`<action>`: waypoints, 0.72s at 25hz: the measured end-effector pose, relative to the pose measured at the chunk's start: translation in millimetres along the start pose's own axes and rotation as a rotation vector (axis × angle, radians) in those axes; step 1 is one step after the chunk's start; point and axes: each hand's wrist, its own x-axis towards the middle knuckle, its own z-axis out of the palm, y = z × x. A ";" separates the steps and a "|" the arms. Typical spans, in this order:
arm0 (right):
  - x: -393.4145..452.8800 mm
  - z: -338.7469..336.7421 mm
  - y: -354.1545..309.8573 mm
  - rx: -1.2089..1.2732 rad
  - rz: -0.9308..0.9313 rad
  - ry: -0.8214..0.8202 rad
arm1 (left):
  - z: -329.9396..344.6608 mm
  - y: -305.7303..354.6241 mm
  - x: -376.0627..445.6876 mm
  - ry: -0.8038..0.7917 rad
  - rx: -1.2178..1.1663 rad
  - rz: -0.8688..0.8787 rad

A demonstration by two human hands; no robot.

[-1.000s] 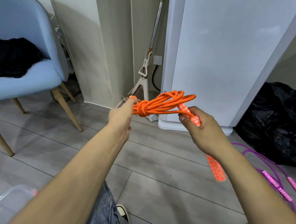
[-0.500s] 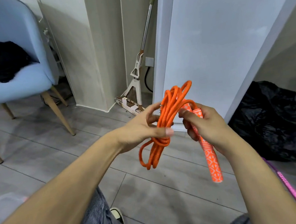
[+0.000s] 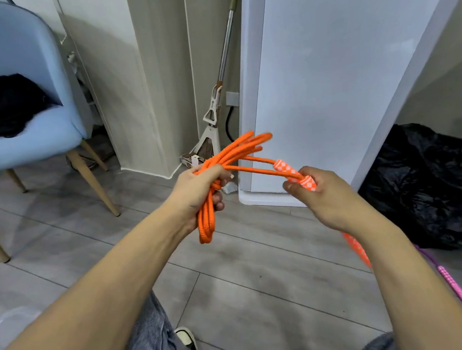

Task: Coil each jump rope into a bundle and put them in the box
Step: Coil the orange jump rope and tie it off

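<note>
Head view: the left hand (image 3: 201, 190) is closed around the middle of the orange rope (image 3: 224, 161), its coils sticking out above the fist and hanging in a loop below it. Two strands run from the fist to the right hand (image 3: 320, 194), whose grip pinches the two orange checkered handles (image 3: 306, 183) together; one handle's far end shows below the right forearm. A pink rope (image 3: 458, 291) lies on the floor at the right, not yet coiled. The box (image 3: 1, 326) shows only as a clear corner at the lower left.

The bundle looks loose. If the left fist slackens while the handles are pulled or wrapped, the coils could slip and spill open, and the hanging loop could snag.

Whether any knot or wrap holds the coils is hidden inside the fist. The box's inside and most of the pink rope are cut off.
</note>
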 end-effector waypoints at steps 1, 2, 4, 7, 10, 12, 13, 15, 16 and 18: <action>0.6 -4.4 2.9 -0.085 0.021 0.066 | -3.0 1.5 0.2 0.006 0.055 0.009; 0.5 -8.5 6.0 -0.167 0.052 0.121 | -5.0 2.3 0.0 0.008 0.105 0.013; -0.3 -14.1 12.5 -0.292 0.119 0.197 | -3.6 3.9 -0.1 -0.006 0.184 0.018; 1.1 -15.8 15.8 -0.349 0.170 0.289 | 1.5 4.1 -0.1 -0.025 0.240 0.029; 4.9 -10.1 19.7 -0.291 0.221 0.272 | 1.7 2.2 0.1 -0.040 0.262 0.032; 5.8 -6.7 23.3 -0.013 0.286 0.102 | -3.7 -1.6 1.6 0.014 0.256 0.028; 4.4 -6.6 22.5 0.202 0.324 -0.018 | -6.3 -3.5 2.1 0.044 0.249 0.027; 1.0 -6.0 16.0 0.584 0.368 -0.224 | -9.4 -7.6 2.8 0.060 0.254 0.020; 0.8 -3.9 10.8 0.738 0.360 -0.246 | -7.6 -10.1 2.6 0.036 0.260 0.002; 2.5 6.5 -1.9 0.926 0.339 -0.136 | 2.7 -19.0 1.6 -0.050 0.264 -0.040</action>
